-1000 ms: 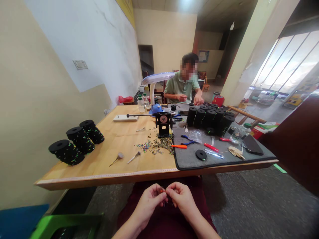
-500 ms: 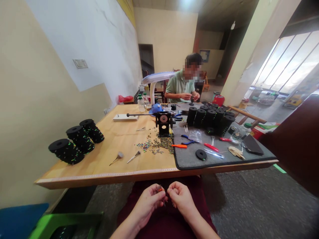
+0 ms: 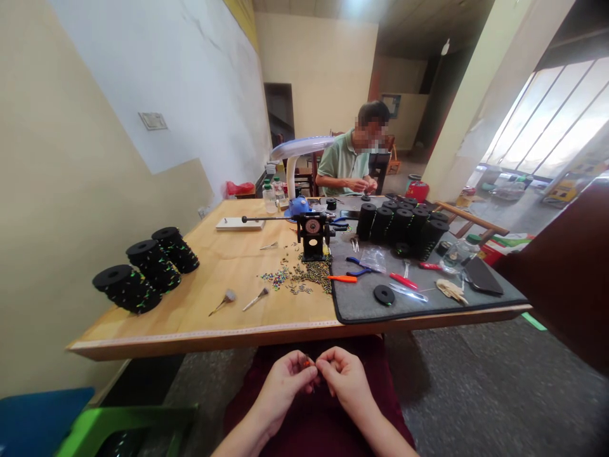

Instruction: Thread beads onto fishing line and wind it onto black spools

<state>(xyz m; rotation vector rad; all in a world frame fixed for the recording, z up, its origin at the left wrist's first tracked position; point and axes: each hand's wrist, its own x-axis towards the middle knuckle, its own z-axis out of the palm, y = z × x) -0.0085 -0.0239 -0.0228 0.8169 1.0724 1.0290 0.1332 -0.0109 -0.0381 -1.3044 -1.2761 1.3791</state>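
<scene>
My left hand is closed in a pinch around a small thing with an orange-red part; its kind is too small to tell. Close beside it, my right hand is pinched shut too, its fingertips almost touching the left ones. What the right fingers hold, if anything, is hidden. Both hands are above my dark red lap, just short of the table edge. On the table beyond them are a pile of small metallic pieces, some coloured beads and two small brushes.
A black hand-cranked winder stands mid-table under a lamp. Black foam spools stand left, more spools right. Pliers, an orange-handled tool and tweezers lie on the grey mat. A person sits opposite.
My right hand has moved slightly left, bringing its fingertips nearer to my left hand. The person opposite has shifted their head and lowered their hands a little.
</scene>
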